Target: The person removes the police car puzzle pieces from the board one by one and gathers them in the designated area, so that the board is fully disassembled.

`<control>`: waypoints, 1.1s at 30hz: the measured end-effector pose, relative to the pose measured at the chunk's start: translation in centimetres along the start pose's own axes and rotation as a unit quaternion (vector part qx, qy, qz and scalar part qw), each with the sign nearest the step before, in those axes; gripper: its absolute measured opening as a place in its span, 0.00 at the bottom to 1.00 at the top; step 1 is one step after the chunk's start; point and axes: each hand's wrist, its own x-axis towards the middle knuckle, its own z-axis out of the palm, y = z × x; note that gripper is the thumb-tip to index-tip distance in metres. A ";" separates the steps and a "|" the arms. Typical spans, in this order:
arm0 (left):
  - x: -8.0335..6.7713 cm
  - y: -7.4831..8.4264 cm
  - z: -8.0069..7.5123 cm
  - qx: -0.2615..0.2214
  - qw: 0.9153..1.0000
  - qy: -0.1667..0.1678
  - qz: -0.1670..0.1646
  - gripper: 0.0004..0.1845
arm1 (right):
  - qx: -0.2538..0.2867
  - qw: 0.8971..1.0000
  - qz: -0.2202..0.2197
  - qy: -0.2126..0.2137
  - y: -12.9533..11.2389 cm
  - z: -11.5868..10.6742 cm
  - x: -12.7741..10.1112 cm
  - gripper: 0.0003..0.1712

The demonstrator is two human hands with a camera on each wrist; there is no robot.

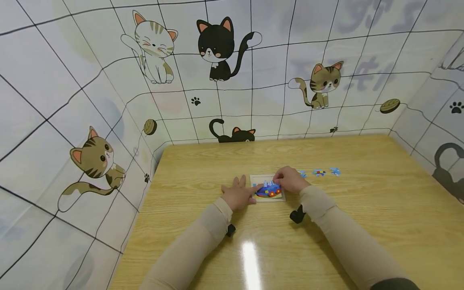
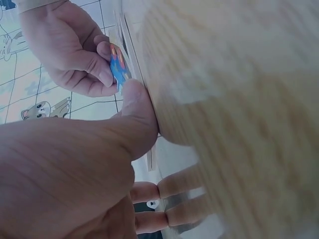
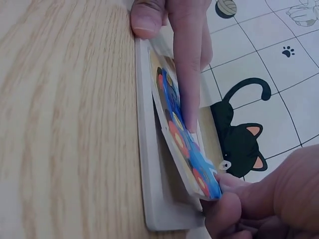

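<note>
A jigsaw puzzle (image 1: 269, 190) with a blue vehicle picture lies in a shallow white tray (image 3: 145, 149). In the right wrist view its near end is tilted up out of the tray, and a gap shows beneath. My right hand (image 1: 291, 180) pinches that raised right end between thumb and fingers. My left hand (image 1: 236, 195) lies at the tray's left side, its straight index finger (image 3: 188, 84) reaching across onto the picture. The left thumb (image 3: 147, 22) is at the tray's end, and the other fingers are spread.
Loose puzzle pieces (image 1: 319, 172) lie in a row on the wooden table (image 1: 203, 169), right of the tray. Behind the table stands a cloth wall (image 1: 268, 104) printed with cats and grid lines. A similar wall (image 1: 90, 169) runs along the left side.
</note>
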 end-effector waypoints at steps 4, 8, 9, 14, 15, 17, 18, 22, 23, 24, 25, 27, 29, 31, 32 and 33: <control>0.1 0.0 0.0 0.013 1.000 -0.002 -0.004 0.33 | 0.003 1.000 0.029 -0.001 -0.4 0.0 0.3 0.09; 0.1 0.0 -0.1 0.019 1.000 -0.002 -0.012 0.32 | 0.003 0.999 0.032 -0.012 -0.9 -0.3 0.4 0.10; 0.1 0.0 -0.1 0.019 1.000 -0.002 -0.014 0.32 | 0.001 0.999 0.033 -0.012 -1.0 -0.3 0.5 0.10; 0.0 0.1 -0.6 0.015 1.000 -0.002 -0.017 0.32 | -0.015 0.999 0.032 -0.014 -1.2 -0.4 0.7 0.11; 0.0 0.1 -0.6 0.014 1.000 -0.003 -0.018 0.32 | -0.014 0.999 0.032 -0.015 -1.3 -0.3 0.7 0.10; 0.0 0.1 -0.7 0.010 1.000 -0.007 -0.018 0.32 | -0.009 0.999 0.028 -0.015 -1.3 -0.2 0.6 0.09; 0.0 0.1 -0.7 0.008 1.000 -0.010 -0.018 0.32 | -0.004 1.000 0.028 -0.013 -1.2 -0.1 0.6 0.09; 0.1 0.2 -0.6 0.002 1.000 -0.017 -0.016 0.32 | 0.025 0.999 0.033 -0.004 -1.0 0.1 0.0 0.05; 0.2 0.1 -0.6 0.002 1.000 -0.018 -0.017 0.32 | 0.027 0.999 0.032 -0.002 -1.0 0.1 -0.1 0.05; 0.2 0.1 -0.5 0.003 1.000 -0.017 -0.017 0.32 | 0.028 0.999 0.031 -0.001 -1.0 0.1 -0.2 0.05; 0.2 0.1 -0.4 0.004 1.000 -0.016 -0.017 0.32 | 0.025 0.999 0.027 -0.002 -0.9 0.1 -0.3 0.05; 0.3 0.0 -0.3 0.003 1.000 -0.014 -0.017 0.33 | 0.011 1.000 0.014 -0.007 -0.7 0.0 -0.4 0.04; 0.3 0.0 -0.2 0.001 1.000 -0.014 -0.015 0.33 | 0.001 1.000 0.008 -0.019 -0.5 -0.2 -0.5 0.05; 0.3 0.0 -0.1 0.001 1.000 -0.013 -0.014 0.33 | -0.006 1.000 -0.002 -0.030 -0.1 -0.2 -0.7 0.09; 0.2 0.0 -0.1 0.002 1.000 -0.013 -0.013 0.33 | -0.009 0.999 -0.005 -0.034 0.0 -0.1 -0.8 0.12; 0.2 0.0 -0.1 0.004 1.000 -0.013 -0.012 0.33 | -0.008 0.999 -0.007 -0.038 0.1 -0.1 -0.9 0.13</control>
